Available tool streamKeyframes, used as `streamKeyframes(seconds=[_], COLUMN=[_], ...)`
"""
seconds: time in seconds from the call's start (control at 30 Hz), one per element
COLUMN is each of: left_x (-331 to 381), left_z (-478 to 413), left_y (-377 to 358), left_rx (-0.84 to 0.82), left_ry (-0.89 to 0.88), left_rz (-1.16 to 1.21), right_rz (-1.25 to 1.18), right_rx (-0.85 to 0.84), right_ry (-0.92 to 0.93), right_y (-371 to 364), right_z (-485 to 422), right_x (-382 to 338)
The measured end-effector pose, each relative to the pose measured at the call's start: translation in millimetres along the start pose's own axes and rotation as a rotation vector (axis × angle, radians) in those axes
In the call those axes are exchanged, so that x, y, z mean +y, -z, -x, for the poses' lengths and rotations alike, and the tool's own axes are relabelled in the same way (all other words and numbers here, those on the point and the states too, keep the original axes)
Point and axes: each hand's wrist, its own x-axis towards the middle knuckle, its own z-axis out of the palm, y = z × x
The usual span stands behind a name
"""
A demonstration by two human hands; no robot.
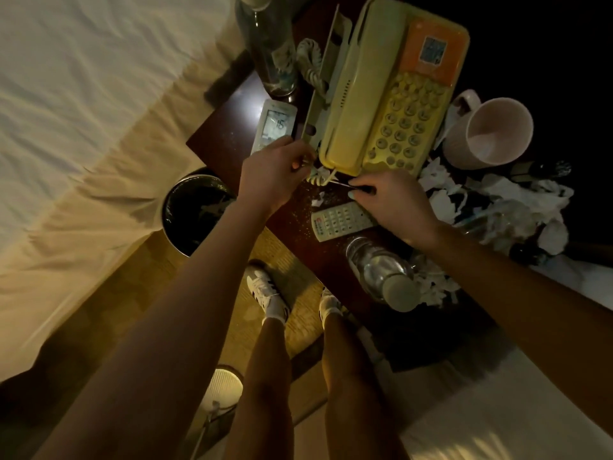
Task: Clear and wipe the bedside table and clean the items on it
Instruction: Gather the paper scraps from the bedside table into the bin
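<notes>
Pinching cord [317, 178] — left hand [272, 175], right hand [394, 202] (stick [339, 182]) beside

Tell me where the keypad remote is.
Head view: the keypad remote lies on the bedside table right beside the right hand, between the telephone and the near water bottle.

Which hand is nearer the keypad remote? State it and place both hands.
Right. The right hand, pinching a thin stick, sits just over the right end of the keypad remote; the left hand holds the coiled cord farther left, by the phone.
</notes>
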Motion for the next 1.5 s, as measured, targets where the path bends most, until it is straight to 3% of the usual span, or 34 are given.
streamKeyframes(seconds=[0.27, 0.43, 0.57, 0.7, 0.8, 1.03, 1.3, 1.5], left_x=[-2.0, 0.4, 7.4, 1.1, -0.2, 7.4, 8.7, 19.0], left_z=[-4.4, 6.8, 27.8, 38.1, 37.4, 32.0, 29.9, 21.4], left_y=[-2.4, 9.6, 11.1, 2.0, 1.5, 11.1, -0.4, -13.8], left_rx=[0.006, 0.106, 0.018, -0.036, -0.04, -0.063, -0.231, -0.243], left_ry=[0.008, 0.175, 0.316, 0.343, 0.334, 0.341, 0.18, 0.104], left_rz=[0.011, 0.455, 0.713, 0.635, 0.569, 0.736, 0.339, 0.19], right_rz=[-0.01, 0.015, 0.017, 0.018, 0.154, 0.282, 0.179, 0.042], right_rx=[0.064, 0.083, 0.116, 0.135, 0.085, 0.03, 0.006, -0.003], right_ry=[0.017, 0.011, 0.022, 0.039, 0.082, 0.082, 0.21, 0.097], right_y=[-3.7, -7.0, -8.6, -7.7, -9.7, -18.1, 27.2, 35.1], right_z=[-10.3, -16.4, -16.3, -20.3, -19.3, -22.1, -0.9, 12.4], right_x=[1.6, 1.8, 2.4, 1.7, 3.2, -2.1, 5.8, 30.5])
